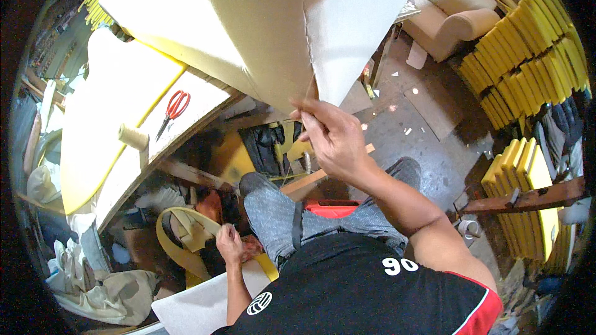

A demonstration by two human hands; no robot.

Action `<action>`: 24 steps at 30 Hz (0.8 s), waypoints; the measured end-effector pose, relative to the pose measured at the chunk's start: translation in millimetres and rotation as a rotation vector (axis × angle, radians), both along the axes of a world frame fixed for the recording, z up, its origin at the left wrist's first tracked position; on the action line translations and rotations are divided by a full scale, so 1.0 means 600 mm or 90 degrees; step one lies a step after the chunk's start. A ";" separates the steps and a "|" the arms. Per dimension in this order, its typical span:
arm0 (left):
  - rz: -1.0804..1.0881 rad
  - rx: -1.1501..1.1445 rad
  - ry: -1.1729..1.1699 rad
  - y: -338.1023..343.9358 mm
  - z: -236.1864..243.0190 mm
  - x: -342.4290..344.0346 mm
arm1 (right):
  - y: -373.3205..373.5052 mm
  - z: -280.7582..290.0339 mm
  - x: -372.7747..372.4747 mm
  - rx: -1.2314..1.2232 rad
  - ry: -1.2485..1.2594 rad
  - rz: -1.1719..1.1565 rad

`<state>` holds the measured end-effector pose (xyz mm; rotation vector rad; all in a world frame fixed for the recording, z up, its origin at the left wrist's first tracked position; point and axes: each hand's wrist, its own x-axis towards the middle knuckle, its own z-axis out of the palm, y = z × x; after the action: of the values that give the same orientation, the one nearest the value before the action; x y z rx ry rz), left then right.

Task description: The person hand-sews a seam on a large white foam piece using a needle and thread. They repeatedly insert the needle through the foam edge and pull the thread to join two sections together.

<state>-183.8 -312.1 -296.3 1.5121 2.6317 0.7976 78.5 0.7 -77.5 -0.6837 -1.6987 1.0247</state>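
Note:
A large cream fabric-covered piece [267, 31] hangs over the near edge of the work surface, with a stitched seam running down to its lower corner. At that corner my right hand [338, 139] is closed in a pinch. What is between its fingertips is too small to make out. Low on the left, my left hand [230, 245] is closed beside my thigh, its fingers curled. A looped pale yellow strip [164, 242] reaches up to it, but I cannot tell whether the hand grips the strip.
Red-handled scissors [177, 108] and a thread cone [133, 136] lie on the wooden board [205, 96] at left. Yellow foam pieces [521, 56] are stacked at right, near a beige sofa [450, 15]. Scraps dot the floor [428, 161]. Crumpled cloth [112, 294] lies lower left.

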 end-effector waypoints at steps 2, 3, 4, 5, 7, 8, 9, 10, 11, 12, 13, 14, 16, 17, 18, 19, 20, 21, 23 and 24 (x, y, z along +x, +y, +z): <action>-0.081 0.010 0.039 0.067 0.096 0.015 | -0.023 0.002 0.041 0.098 -0.087 -0.102; -0.125 0.014 0.056 0.099 0.136 0.022 | -0.042 0.006 0.062 0.116 -0.096 -0.150; -0.173 -0.003 0.064 0.122 0.180 0.037 | -0.060 0.010 0.076 0.130 -0.101 -0.192; -0.226 -0.024 0.071 0.144 0.223 0.054 | -0.077 0.010 0.087 0.175 -0.082 -0.127; -0.333 -0.036 0.074 0.184 0.292 0.086 | -0.100 0.017 0.103 0.267 -0.033 -0.004; -0.383 -0.025 0.069 0.200 0.317 0.102 | -0.108 0.028 0.096 0.268 -0.040 0.060; -0.429 -0.013 0.061 0.213 0.338 0.118 | -0.113 0.029 0.080 0.278 -0.053 0.075; -0.450 0.037 0.035 0.226 0.354 0.133 | -0.116 0.028 0.068 0.289 -0.070 0.091; -0.468 0.089 0.010 0.238 0.370 0.148 | -0.115 0.021 0.067 0.294 -0.106 0.101; -0.484 0.142 -0.015 0.249 0.383 0.160 | -0.113 0.010 0.067 0.300 -0.143 0.111; -0.480 0.183 -0.031 0.260 0.392 0.169 | -0.110 -0.001 0.068 0.305 -0.179 0.120; -0.459 0.212 -0.048 0.267 0.391 0.177 | -0.112 -0.015 0.072 0.265 -0.154 0.125; -0.418 0.269 -0.080 0.282 0.387 0.195 | -0.116 -0.039 0.088 0.183 -0.105 0.131; -0.376 0.268 -0.131 0.286 0.382 0.208 | -0.113 -0.033 0.097 0.168 -0.091 0.123; -0.357 0.274 -0.164 0.292 0.378 0.218 | -0.112 -0.029 0.106 0.124 -0.049 0.129; -0.339 0.281 -0.198 0.299 0.375 0.227 | -0.112 -0.025 0.113 0.081 -0.008 0.134; -0.319 0.291 -0.229 0.306 0.374 0.236 | -0.110 -0.019 0.119 0.041 0.033 0.140; -0.305 0.300 -0.257 0.313 0.369 0.244 | -0.107 -0.014 0.122 0.034 0.078 0.155; -0.320 0.325 -0.297 0.330 0.372 0.261 | -0.095 -0.013 0.131 0.129 0.053 0.102; -0.328 0.338 -0.317 0.338 0.374 0.267 | -0.090 -0.013 0.134 0.177 0.041 0.076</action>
<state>-23.3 -109.5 -71.7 1.6808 1.6461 1.6151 158.7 -53.2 -85.5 -0.3699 -1.7975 0.8594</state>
